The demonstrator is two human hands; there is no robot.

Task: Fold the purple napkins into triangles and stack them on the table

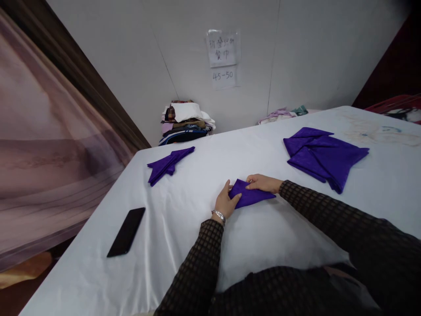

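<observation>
A small folded purple napkin [252, 195] lies on the white tablecloth [269, 237] in front of me. My left hand [226, 201] pinches its left end, thumb over the cloth and fingers behind it. My right hand [263, 182] presses on its upper edge with the fingers curled onto the fabric. A silver bracelet [219, 216] sits on my left wrist. Both arms wear dark checked sleeves.
A finished folded purple napkin [168, 164] lies at the far left. A stack of flat purple napkins [324, 157] lies at the far right. A black phone [126, 231] rests near the left edge. Piled clothes [184, 122] stand by the wall under paper signs [222, 58].
</observation>
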